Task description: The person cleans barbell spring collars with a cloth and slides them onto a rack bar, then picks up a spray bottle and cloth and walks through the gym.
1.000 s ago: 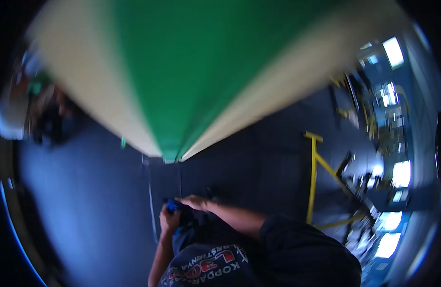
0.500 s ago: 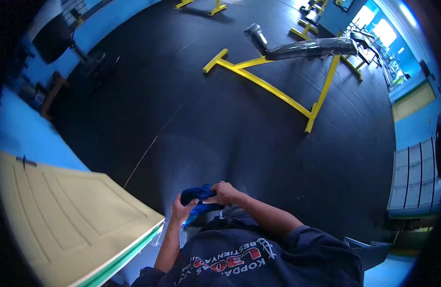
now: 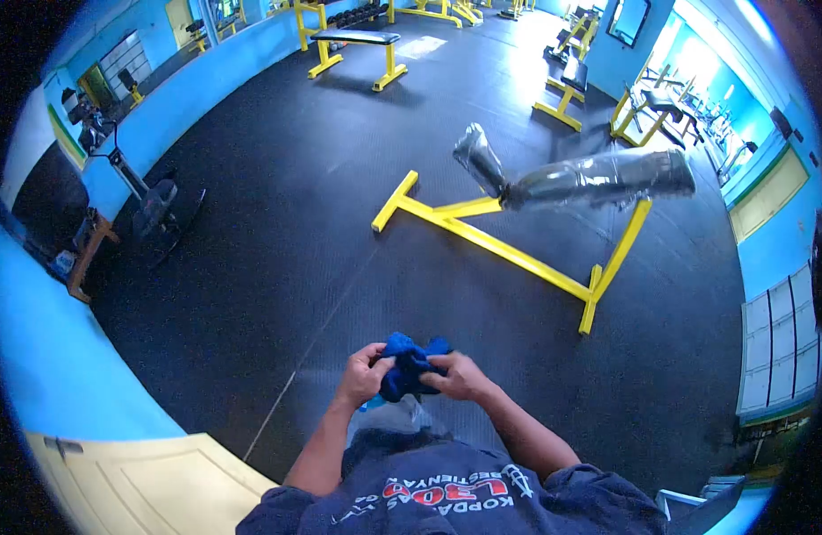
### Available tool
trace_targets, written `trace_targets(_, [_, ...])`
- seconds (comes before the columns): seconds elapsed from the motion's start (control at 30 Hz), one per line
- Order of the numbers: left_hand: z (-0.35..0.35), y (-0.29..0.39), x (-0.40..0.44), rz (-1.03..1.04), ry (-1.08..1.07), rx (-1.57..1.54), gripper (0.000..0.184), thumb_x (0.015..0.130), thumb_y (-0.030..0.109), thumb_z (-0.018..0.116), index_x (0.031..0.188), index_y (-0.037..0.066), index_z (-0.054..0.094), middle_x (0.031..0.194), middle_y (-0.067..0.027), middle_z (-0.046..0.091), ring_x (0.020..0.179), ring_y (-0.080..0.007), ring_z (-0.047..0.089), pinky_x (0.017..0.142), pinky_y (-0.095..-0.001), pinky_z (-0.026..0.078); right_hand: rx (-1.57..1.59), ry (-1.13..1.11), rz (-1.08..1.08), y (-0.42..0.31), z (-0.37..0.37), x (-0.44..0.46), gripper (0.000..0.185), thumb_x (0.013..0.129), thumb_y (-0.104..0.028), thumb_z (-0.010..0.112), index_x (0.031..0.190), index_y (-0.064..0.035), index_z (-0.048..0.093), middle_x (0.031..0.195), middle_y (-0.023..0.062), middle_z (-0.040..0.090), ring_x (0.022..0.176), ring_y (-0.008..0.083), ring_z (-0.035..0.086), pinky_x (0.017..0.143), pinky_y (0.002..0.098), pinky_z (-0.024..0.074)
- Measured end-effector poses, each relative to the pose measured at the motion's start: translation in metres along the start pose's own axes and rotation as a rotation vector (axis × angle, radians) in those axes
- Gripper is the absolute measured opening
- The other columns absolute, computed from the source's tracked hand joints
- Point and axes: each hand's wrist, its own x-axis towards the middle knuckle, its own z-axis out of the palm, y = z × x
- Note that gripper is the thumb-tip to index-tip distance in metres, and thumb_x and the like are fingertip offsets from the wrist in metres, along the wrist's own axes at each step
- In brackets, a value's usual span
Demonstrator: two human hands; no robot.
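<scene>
A bunched blue cloth [image 3: 406, 367] is held out in front of my dark printed shirt. My left hand [image 3: 365, 374] grips its left side, thumb pressed inward, fingers curled around the edge. On the opposite side my right hand [image 3: 458, 375] pinches the cloth between thumb and fingers. Folds hide some of the fingertips. Below the cloth, a bit of lighter blue material shows near my left wrist; what it is I cannot make out.
Ahead stands a yellow-framed bench [image 3: 518, 254] with a plastic-wrapped black pad [image 3: 598, 178]. A cream door [image 3: 152, 481] is at lower left, beside a blue wall. Further off are a flat bench [image 3: 354, 37], an exercise machine [image 3: 152, 201] and white lockers [image 3: 779, 343] at right.
The view has tilted up, showing more of the room. Both hands have raised the cloth and brought it slightly right, away from the body, still gripping it.
</scene>
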Motion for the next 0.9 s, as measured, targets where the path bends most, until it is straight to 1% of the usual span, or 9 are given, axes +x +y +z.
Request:
trace_targets(0.13, [-0.014, 0.078, 0.087, -0.04, -0.398, 0.233, 0.026, 0.087, 0.012, 0.058, 0.11, -0.001, 0.061, 0.098, -0.0104, 0.067, 0.088, -0.0185, 0.063, 0.079, -0.0304, 0.049, 0.941, -0.226, 0.282, 0.04, -0.01, 0.099, 0.031, 0.088, -0.025, 0.058, 0.109, -0.0028, 0.063, 0.102, 0.0048, 0.063, 0.093, 0.0147, 0.057, 0.083, 0.0318, 0.0472])
trace_targets(0.23, [-0.03, 0.122, 0.144, 0.113, -0.678, 0.646, 0.032, 0.086, 0.018, 0.062, 0.115, 0.004, 0.062, 0.108, -0.0151, 0.066, 0.1, -0.0233, 0.063, 0.086, -0.0317, 0.048, 0.92, 0.027, -0.06, 0.026, -0.004, 0.178, 0.036, 0.088, -0.017, 0.057, 0.122, -0.004, 0.057, 0.115, 0.0093, 0.061, 0.105, 0.017, 0.057, 0.093, 0.0344, 0.0452])
trace_targets(0.43, [-0.091, 0.172, 0.287, -0.154, -0.524, 0.538, 0.045, 0.084, 0.02, 0.068, 0.124, 0.005, 0.056, 0.101, -0.0114, 0.066, 0.087, -0.0154, 0.061, 0.08, -0.0294, 0.049, 1.634, -0.013, 0.114, 0.016, -0.045, 0.355, 0.035, 0.092, -0.025, 0.047, 0.118, -0.003, 0.056, 0.104, 0.0115, 0.064, 0.09, 0.0269, 0.064, 0.081, 0.0404, 0.0528])
trace_targets(0.53, [-0.125, 0.184, 0.364, -0.027, -0.344, 0.474, 0.055, 0.081, 0.019, 0.071, 0.13, 0.006, 0.049, 0.101, -0.0093, 0.062, 0.079, -0.0142, 0.056, 0.076, -0.0291, 0.049, 1.301, 0.03, 0.083, -0.03, -0.111, 0.426, 0.033, 0.092, -0.023, 0.046, 0.115, -0.0016, 0.056, 0.101, 0.0121, 0.064, 0.087, 0.0272, 0.064, 0.08, 0.041, 0.0533])
trace_targets(0.57, [-0.135, 0.191, 0.393, -0.008, -0.26, 0.456, 0.054, 0.079, 0.015, 0.072, 0.127, 0.005, 0.049, 0.103, -0.0081, 0.06, 0.075, -0.0111, 0.053, 0.072, -0.0253, 0.047, 1.674, -0.066, 0.147, -0.016, -0.115, 0.468, 0.034, 0.091, -0.025, 0.05, 0.115, -0.0015, 0.056, 0.102, 0.0123, 0.064, 0.089, 0.0253, 0.064, 0.079, 0.0401, 0.0538])
trace_targets(0.67, [-0.161, 0.243, 0.469, 0.003, -0.163, 0.126, 0.048, 0.079, 0.009, 0.069, 0.122, 0.004, 0.05, 0.103, -0.0071, 0.058, 0.074, -0.0084, 0.051, 0.07, -0.0228, 0.047, 1.673, -0.28, 0.152, -0.015, -0.138, 0.565, 0.035, 0.09, -0.028, 0.053, 0.115, -0.0033, 0.056, 0.101, 0.0106, 0.065, 0.087, 0.0218, 0.064, 0.078, 0.0377, 0.0542])
trace_targets(0.7, [-0.168, 0.264, 0.494, -0.007, -0.131, 0.059, 0.045, 0.078, 0.003, 0.066, 0.12, 0.003, 0.05, 0.106, -0.0063, 0.056, 0.074, -0.0063, 0.049, 0.067, -0.0213, 0.046, 1.343, -0.126, -0.147, -0.085, -0.18, 0.572, 0.034, 0.09, -0.031, 0.055, 0.114, -0.007, 0.058, 0.096, 0.008, 0.065, 0.084, 0.0184, 0.065, 0.077, 0.0349, 0.0545])
trace_targets(0.73, [-0.176, 0.277, 0.52, -0.008, -0.129, 0.051, 0.045, 0.078, 0.003, 0.066, 0.12, 0.003, 0.05, 0.106, -0.0063, 0.056, 0.074, -0.0063, 0.049, 0.067, -0.0213, 0.046, 1.781, -0.334, 0.214, -0.067, -0.176, 0.6, 0.035, 0.09, -0.037, 0.054, 0.112, -0.0103, 0.058, 0.095, 0.0063, 0.065, 0.082, 0.0173, 0.065, 0.076, 0.0337, 0.0547])
trace_targets(0.9, [-0.226, 0.326, 0.65, 0.242, -0.263, -0.135, 0.077, 0.068, 0.011, 0.075, 0.134, 0.004, 0.037, 0.123, -0.0095, 0.049, 0.112, -0.0185, 0.048, 0.095, -0.0345, 0.041, 1.952, -0.13, -0.065, -0.088, -0.229, 0.727, 0.038, 0.09, -0.043, 0.053, 0.108, -0.01, 0.057, 0.098, 0.0042, 0.063, 0.088, 0.017, 0.063, 0.079, 0.0341, 0.054])
